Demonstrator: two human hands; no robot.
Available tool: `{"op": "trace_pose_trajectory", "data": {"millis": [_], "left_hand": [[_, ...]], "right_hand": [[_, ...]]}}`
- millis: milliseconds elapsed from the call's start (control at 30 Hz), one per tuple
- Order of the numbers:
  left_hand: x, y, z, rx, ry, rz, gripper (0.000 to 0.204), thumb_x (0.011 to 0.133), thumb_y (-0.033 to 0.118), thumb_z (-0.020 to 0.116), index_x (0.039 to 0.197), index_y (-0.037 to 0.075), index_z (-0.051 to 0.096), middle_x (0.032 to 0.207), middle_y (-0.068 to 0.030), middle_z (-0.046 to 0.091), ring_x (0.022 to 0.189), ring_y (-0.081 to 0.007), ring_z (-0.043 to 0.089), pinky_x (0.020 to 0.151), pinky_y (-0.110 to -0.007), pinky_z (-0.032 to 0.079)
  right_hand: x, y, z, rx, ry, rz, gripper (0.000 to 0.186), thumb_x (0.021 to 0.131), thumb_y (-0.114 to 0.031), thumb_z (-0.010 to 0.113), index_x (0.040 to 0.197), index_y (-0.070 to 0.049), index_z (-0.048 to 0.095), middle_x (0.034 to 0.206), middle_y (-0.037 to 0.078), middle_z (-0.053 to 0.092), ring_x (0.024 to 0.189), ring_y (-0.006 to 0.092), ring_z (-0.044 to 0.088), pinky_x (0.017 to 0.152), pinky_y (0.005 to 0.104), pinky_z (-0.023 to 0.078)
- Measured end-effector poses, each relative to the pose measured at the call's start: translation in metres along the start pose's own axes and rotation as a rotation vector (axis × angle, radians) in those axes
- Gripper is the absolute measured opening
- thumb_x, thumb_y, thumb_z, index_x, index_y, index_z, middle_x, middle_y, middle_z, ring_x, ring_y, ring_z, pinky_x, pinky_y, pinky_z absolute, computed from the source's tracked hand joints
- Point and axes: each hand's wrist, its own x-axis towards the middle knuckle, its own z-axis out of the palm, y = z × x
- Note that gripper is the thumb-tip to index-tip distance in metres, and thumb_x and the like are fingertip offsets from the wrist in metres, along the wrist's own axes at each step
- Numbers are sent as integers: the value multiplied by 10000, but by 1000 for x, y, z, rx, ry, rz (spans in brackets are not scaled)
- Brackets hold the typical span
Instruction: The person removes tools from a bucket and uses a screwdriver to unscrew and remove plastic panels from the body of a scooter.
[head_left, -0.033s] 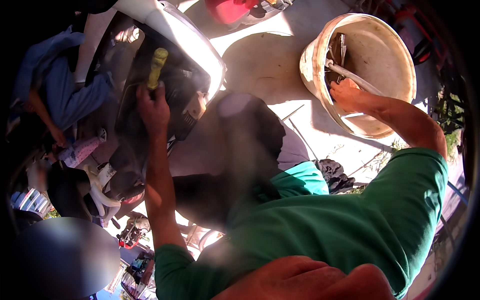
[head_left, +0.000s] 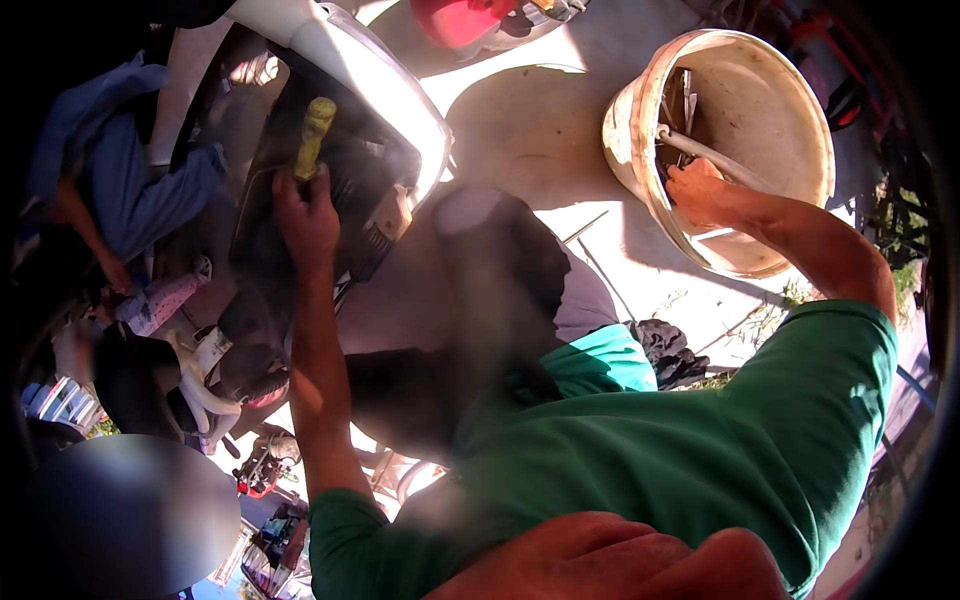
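Observation:
My left hand (head_left: pixel 305 215) is stretched out in front of me, closed around a screwdriver with a yellow handle (head_left: pixel 313 135). The screwdriver stands against the dark inner part of a scooter (head_left: pixel 340 190) with a white body panel (head_left: pixel 370 70). My right hand (head_left: pixel 700 190) reaches into a cream plastic bucket (head_left: pixel 800 120) lying tilted on the ground to my right. Several metal tools (head_left: pixel 680 105) and a pale rod (head_left: pixel 715 155) lie in the bucket. The fingers of that hand are curled, and I cannot see whether they hold anything.
Another person in blue clothes (head_left: pixel 120 180) crouches at the scooter's left side. A red object (head_left: pixel 460 18) sits at the top edge. A dark cloth (head_left: pixel 665 350) lies on the sunlit concrete floor (head_left: pixel 540 110). My green shirt fills the lower right.

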Motion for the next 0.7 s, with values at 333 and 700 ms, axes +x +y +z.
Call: {"op": "trace_pose_trajectory", "data": {"millis": [333, 700], "left_hand": [[-2, -7, 2, 13, 26, -45, 398, 1006, 266, 670, 1229, -58, 610, 1173, -250, 636, 1081, -402, 622, 961, -450, 472], [1, 0, -3, 104, -17, -67, 374, 1003, 285, 670, 1196, -31, 619, 1129, -236, 635, 1058, -392, 626, 933, -447, 480]], "right_hand": [[-30, -9, -25, 31, -128, 29, 284, 756, -185, 746, 1006, -56, 779, 1208, 162, 631, 1055, 288, 673, 878, 400, 545], [13, -10, -66, 210, -21, 170, 250, 831, -224, 723, 972, -29, 790, 991, 172, 753, 921, 314, 738, 787, 429, 574]]}}
